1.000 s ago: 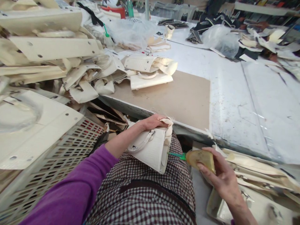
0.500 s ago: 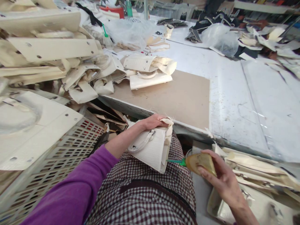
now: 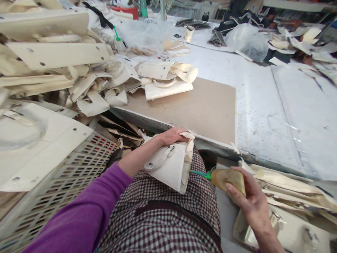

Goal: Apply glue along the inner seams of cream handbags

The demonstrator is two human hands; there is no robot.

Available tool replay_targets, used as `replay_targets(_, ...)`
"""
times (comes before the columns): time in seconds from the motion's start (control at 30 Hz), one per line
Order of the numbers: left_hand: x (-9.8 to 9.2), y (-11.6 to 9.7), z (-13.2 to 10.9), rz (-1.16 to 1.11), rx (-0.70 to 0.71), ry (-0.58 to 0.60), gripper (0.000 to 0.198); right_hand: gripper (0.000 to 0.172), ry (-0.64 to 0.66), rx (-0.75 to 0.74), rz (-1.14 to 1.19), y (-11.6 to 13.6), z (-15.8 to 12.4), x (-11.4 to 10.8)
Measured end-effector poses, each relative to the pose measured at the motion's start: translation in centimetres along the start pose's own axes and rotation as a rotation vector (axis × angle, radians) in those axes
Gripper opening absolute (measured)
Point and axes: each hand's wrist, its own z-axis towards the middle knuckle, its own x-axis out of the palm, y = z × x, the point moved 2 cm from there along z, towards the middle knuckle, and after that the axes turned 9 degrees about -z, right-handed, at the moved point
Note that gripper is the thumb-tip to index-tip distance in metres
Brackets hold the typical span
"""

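A cream handbag [image 3: 168, 168] with a looped handle lies tilted on my lap over a checked apron [image 3: 158, 228]. My left hand [image 3: 172, 136] is closed on its upper edge, near a folded flap of pale material. In my right hand [image 3: 249, 196] is a yellowish glue bottle [image 3: 228, 181], held on its side with its green nozzle [image 3: 200, 174] pointing left. The nozzle tip is at the open side of the bag; whether it touches the edge I cannot tell.
The worktable [image 3: 263, 105] carries a brown board [image 3: 210, 105] and piled cream bag pieces [image 3: 58, 56]. A plastic crate [image 3: 65, 182] stands at my left, under a large cream panel [image 3: 39, 144]. More cream bags [image 3: 295, 225] lie at my right.
My right hand has moved the glue bottle slightly right and up, so its nozzle sits higher along the bag's side. My left hand and the bag stay nearly still.
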Motion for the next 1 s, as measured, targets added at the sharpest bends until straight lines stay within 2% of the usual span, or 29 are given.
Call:
replay_targets(0.23, -0.3, -0.5, -0.3, 0.152, 0.07, -0.019, 0.018, 0.053, 0.1, 0.091, 0.006, 0.8, -1.1, -0.1)
replay_targets(0.33, -0.5, -1.4, -1.4, 0.257, 0.146, -0.043, 0.012, 0.049, 0.081, 0.172, 0.044, 1.0, -2.1, -0.5)
replay_targets(0.4, -0.4, -2.3, -2.8, 0.331, 0.2, -0.058, 0.011, 0.052, 0.039, 0.211, 0.076, 0.8, -2.7, -0.8)
replay_targets(0.5, 0.1, -3.9, -5.7, 0.424, 0.277, -0.09, 0.021, 0.057, 0.002, 0.256, 0.087, 0.0, -3.5, -1.1)
replay_targets(0.67, 1.5, -5.9, -10.0, 0.618, 0.497, -0.22, 0.026, 0.058, -0.019, 0.282, 0.165, -0.8, -4.5, -1.2)
replay_targets(0.8, 2.6, -5.1, -10.9, 0.581, 0.56, -0.295, 0.026, 0.062, -0.078, 0.275, 0.06, -2.0, -4.5, -1.7)
replay_targets(1.0, 3.8, -3.9, -11.3, 0.603, 0.649, -0.286, 0.028, 0.064, -0.022, 0.177, 0.035, -3.3, -3.8, -1.2)
